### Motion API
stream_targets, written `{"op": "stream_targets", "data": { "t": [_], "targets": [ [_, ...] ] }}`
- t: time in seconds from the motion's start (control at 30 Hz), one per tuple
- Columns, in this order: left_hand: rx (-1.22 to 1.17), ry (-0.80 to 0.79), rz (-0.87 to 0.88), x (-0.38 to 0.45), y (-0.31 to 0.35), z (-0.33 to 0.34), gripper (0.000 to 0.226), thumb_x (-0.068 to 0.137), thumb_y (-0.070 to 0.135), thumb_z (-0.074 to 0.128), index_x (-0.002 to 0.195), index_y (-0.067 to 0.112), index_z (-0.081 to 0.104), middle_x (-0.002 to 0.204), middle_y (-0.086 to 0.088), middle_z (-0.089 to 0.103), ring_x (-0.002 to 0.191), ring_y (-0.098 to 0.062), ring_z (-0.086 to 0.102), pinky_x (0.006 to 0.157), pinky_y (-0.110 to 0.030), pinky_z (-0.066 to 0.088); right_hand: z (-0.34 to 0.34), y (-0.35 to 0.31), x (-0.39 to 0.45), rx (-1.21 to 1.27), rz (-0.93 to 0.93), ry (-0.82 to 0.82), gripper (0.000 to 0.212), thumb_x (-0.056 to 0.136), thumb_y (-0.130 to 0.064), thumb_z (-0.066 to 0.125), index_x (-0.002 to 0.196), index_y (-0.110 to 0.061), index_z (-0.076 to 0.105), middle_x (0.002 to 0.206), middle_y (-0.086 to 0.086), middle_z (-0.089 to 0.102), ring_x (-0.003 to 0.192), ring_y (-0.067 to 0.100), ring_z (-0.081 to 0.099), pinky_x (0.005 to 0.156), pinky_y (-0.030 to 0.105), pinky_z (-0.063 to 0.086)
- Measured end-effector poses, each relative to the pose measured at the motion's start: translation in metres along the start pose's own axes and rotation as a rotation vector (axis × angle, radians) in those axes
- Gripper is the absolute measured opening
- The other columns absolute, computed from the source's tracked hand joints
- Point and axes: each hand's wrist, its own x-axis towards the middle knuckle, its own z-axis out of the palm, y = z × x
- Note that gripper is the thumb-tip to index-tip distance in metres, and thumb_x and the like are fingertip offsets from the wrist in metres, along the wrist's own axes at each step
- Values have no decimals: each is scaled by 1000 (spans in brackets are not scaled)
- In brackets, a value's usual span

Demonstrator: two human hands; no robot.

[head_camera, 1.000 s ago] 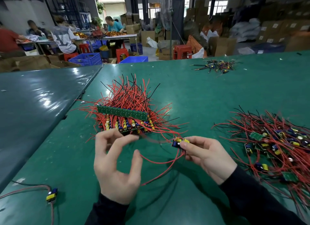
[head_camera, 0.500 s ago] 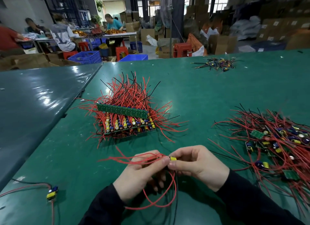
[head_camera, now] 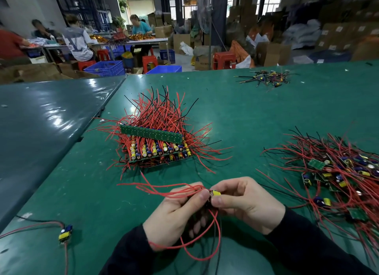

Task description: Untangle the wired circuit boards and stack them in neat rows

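A small circuit board (head_camera: 215,193) with a yellow part is pinched by my right hand (head_camera: 244,203) near the table's front. My left hand (head_camera: 176,211) pinches its red wires (head_camera: 164,189) right beside the board; the wires stretch out to the left and loop below my hands. A neat stack of boards (head_camera: 158,149) in rows, with red and black wires fanning out behind, sits farther back on the green table (head_camera: 256,114). A tangled pile of wired boards (head_camera: 336,174) lies at the right.
A single wired board (head_camera: 65,233) lies at the front left. A small heap of wire scraps (head_camera: 266,78) sits at the far right of the table. A darker table (head_camera: 41,121) adjoins on the left. People work at tables far behind.
My left hand came off the table beside the stack and took hold of the red wires next to the board. Both hands drew toward me, meeting over the table's front.
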Motion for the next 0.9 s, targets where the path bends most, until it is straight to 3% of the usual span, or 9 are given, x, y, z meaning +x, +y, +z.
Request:
{"op": "stream_targets", "data": {
  "t": [0.13, 0.23, 0.3, 0.4, 0.5, 0.6, 0.67, 0.8, 0.9],
  "targets": [
    [-69, 3, 20, -1, 5, 1, 24, 78, 46, 61, 74, 22, 61, 60, 4, 57, 49, -15, 49, 45, -21, 44, 0, 0, -1, 64, 4, -36, 17, 55, -12, 82, 69, -6, 75, 69, 6, 71, 59, 10, 66, 59, 17, 53],
    [-123, -22, 83, -1, 8, -1, 31, 76, 50, 69, 75, 20, 69, 67, 7, 65, 57, -3, 57, 55, -13, 47, -1, 0, -3, 161, 9, -91, 41, 45, -24, 94, 75, -3, 75, 71, 8, 71, 58, 11, 66, 57, 19, 53],
    [-201, -47, 68, -2, 11, -1, 22, 73, 49, 72, 81, 29, 73, 69, 7, 68, 59, -1, 60, 57, -13, 49, -1, -1, -4, 178, -17, -139, 48, 42, -30, 95, 78, -5, 76, 73, 6, 72, 59, 10, 66, 57, 18, 53],
    [-214, 241, -24, 5, 7, 3, 26, 73, 40, 73, 67, 15, 69, 61, 1, 64, 51, -9, 57, 47, -19, 45, 1, -6, -2, 168, -41, -55, 42, 42, -28, 94, 75, -9, 77, 71, 4, 72, 57, 9, 66, 55, 17, 52],
    [-209, 509, -104, 13, 3, -3, 32, 86, 37, 52, 66, 12, 53, 52, -7, 56, 37, -14, 46, 35, -16, 35, -5, -13, 1, 78, -14, 167, 26, 49, -22, 83, 72, -10, 78, 71, 5, 72, 55, 8, 63, 50, 17, 49],
    [-174, 716, -93, 15, 1, -21, 37, 97, 34, 42, 71, 10, 51, 52, -7, 55, 36, -14, 45, 36, -17, 36, -15, -15, 2, -304, -59, 370, 10, 67, -14, 79, 75, -10, 77, 65, -1, 71, 51, 1, 57, 46, 12, 43],
    [-169, 802, -14, 14, 3, -27, 35, 97, 33, 43, 73, 9, 51, 52, -5, 56, 35, -13, 45, 35, -16, 36, -18, -11, 3, -533, -89, 391, 4, 72, -13, 79, 75, -12, 76, 61, -4, 69, 48, -2, 51, 47, 10, 39],
    [-115, 961, 216, 11, 10, -31, 30, 99, 28, 43, 73, 14, 48, 50, 1, 56, 35, -11, 44, 35, -16, 32, -25, -3, 4, -890, -57, 470, 11, 67, -31, 83, 70, -22, 77, 64, -7, 72, 60, 5, 61, 63, 23, 48],
    [-147, 1038, 319, 9, 16, -38, 30, 99, 29, 45, 71, 17, 50, 52, 2, 58, 40, -10, 45, 37, -16, 33, -30, -4, 1, -1197, -73, 534, 20, 65, -47, 79, 79, -32, 76, 81, -11, 67, 81, 7, 59, 74, 22, 41]
  ]
}}
